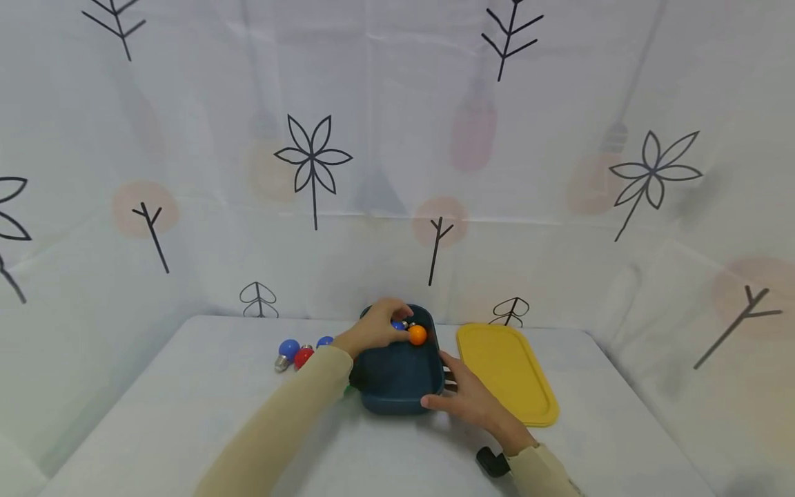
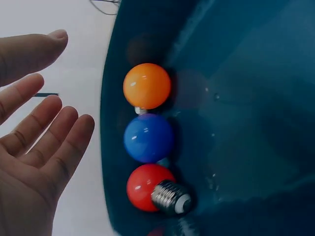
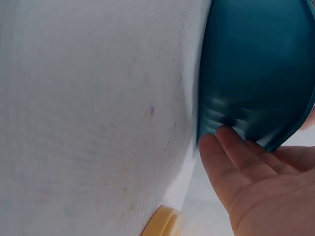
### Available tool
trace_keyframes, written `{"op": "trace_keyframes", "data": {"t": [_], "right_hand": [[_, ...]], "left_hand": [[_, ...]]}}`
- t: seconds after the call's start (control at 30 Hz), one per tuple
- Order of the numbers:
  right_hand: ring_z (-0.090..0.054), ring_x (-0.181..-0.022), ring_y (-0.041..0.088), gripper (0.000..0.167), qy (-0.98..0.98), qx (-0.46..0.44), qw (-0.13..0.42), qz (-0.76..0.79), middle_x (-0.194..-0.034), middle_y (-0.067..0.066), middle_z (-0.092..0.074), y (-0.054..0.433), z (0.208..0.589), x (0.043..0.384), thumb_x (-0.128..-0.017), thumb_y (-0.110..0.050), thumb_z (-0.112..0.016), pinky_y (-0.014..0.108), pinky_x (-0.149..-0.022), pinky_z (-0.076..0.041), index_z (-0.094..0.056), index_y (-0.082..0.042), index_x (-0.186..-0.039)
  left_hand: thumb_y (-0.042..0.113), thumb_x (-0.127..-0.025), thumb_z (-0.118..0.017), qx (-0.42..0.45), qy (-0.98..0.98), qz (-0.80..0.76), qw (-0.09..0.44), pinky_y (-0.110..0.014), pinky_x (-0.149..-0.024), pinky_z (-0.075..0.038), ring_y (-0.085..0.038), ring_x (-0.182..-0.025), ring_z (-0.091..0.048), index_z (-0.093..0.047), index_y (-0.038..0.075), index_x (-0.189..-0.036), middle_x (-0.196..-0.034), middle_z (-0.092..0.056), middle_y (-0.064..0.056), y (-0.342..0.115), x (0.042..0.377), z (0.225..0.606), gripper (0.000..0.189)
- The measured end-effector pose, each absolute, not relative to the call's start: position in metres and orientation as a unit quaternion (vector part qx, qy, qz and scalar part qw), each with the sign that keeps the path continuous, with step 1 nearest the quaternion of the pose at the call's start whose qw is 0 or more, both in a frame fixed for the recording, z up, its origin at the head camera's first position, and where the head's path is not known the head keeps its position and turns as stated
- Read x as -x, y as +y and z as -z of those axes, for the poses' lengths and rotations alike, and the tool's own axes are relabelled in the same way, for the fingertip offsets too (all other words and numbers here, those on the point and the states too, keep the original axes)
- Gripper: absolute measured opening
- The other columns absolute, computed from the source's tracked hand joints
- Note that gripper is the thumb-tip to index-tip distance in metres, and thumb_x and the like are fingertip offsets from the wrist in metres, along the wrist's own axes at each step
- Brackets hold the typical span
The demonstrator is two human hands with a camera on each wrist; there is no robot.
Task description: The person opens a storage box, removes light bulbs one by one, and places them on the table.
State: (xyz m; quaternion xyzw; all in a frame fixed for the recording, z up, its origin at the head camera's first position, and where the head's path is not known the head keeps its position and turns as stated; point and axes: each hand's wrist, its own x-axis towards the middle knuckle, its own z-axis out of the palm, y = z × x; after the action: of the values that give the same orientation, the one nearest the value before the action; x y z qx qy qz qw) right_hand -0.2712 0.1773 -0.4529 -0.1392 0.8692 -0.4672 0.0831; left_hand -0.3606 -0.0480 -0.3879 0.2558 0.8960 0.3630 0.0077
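My left hand (image 1: 379, 326) is over the far part of a dark teal box (image 1: 397, 376). Its fingers are extended with nothing between them, as the left wrist view shows, just beyond the box's wall. In the box, an orange bulb (image 2: 147, 86), a blue bulb (image 2: 148, 138) and a red bulb (image 2: 145, 187) lie in a row along that wall. The red one's metal screw base faces the box's middle. My right hand (image 1: 475, 400) touches the box's outer right side, its fairly straight fingers (image 3: 246, 157) against the wall.
Left of the box, a blue bulb (image 1: 288, 348), a red bulb (image 1: 303, 357) and another blue bulb (image 1: 325, 341) lie on the white table (image 1: 186, 400). Something green (image 1: 348, 391) shows beside the box. A yellow lid (image 1: 506, 373) lies to the right.
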Motion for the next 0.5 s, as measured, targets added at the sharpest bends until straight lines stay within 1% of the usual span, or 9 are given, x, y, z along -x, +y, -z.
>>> {"op": "trace_keyframes", "data": {"t": [0.2, 0.33, 0.5], "right_hand": [[-0.047, -0.124, 0.032, 0.099, 0.867, 0.152, 0.077, 0.468, -0.152, 0.014, -0.028, 0.178, 0.451, 0.270, -0.078, -0.045, -0.077, 0.048, -0.098, -0.044, -0.021, -0.011, -0.152], [-0.047, -0.125, 0.032, 0.099, 0.870, 0.148, 0.079, 0.464, -0.153, 0.013, -0.027, 0.178, 0.451, 0.270, -0.077, -0.045, -0.077, 0.048, -0.098, -0.044, -0.020, -0.012, -0.152], [-0.046, -0.125, 0.032, 0.100, 0.874, 0.142, 0.081, 0.458, -0.153, 0.011, -0.027, 0.179, 0.451, 0.269, -0.077, -0.046, -0.077, 0.049, -0.099, -0.043, -0.021, -0.012, -0.152]], "left_hand": [[0.016, -0.083, -0.075, -0.248, 0.893, -0.374, 0.039, -0.042, -0.096, -0.044, -0.033, -0.111, -0.053, -0.060, 0.005, -0.120, -0.121, -0.055, -0.017, -0.036, 0.366, 0.398, 0.041], [0.015, -0.082, -0.077, -0.239, 0.897, -0.370, 0.043, -0.042, -0.094, -0.045, -0.033, -0.110, -0.052, -0.060, 0.005, -0.121, -0.119, -0.054, -0.017, -0.028, 0.368, 0.405, 0.043], [0.016, -0.079, -0.079, -0.222, 0.905, -0.360, 0.043, -0.039, -0.093, -0.046, -0.026, -0.106, -0.052, -0.061, 0.009, -0.121, -0.118, -0.055, -0.011, -0.019, 0.371, 0.414, 0.045]]}}
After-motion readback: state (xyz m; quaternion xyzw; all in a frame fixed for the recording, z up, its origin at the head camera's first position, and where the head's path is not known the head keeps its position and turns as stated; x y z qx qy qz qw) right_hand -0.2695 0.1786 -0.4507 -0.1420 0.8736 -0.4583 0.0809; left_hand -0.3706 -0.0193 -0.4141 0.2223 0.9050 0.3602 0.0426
